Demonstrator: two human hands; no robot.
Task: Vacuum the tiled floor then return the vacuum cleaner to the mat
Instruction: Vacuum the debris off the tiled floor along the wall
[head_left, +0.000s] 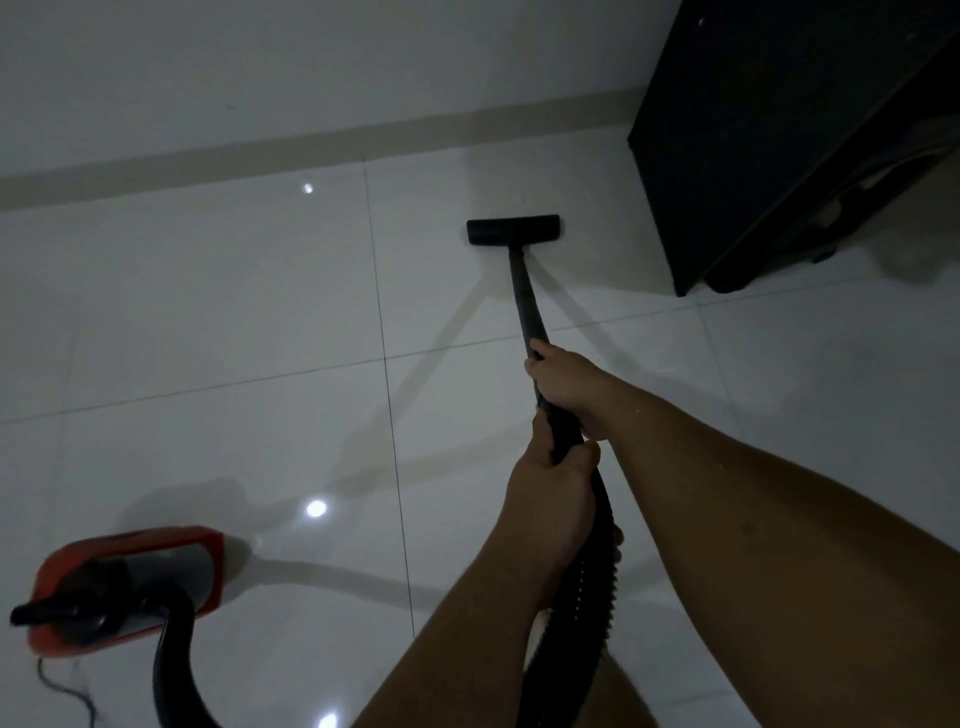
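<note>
A black vacuum wand (522, 291) runs from my hands down to a flat black floor head (513, 228) resting on the glossy white tiled floor (234, 322), close to the wall's skirting. My right hand (569, 387) grips the wand higher up; my left hand (553, 480) grips just below it, where the ribbed black hose (587, 597) begins. The hose loops back to the red and grey vacuum body (130, 587) sitting on the tiles at the lower left. No mat is in view.
A dark cabinet (779, 130) stands at the upper right, its corner near the floor head. A white wall with a beige skirting (311, 150) runs across the top. A thin power cord (67, 691) trails from the vacuum body.
</note>
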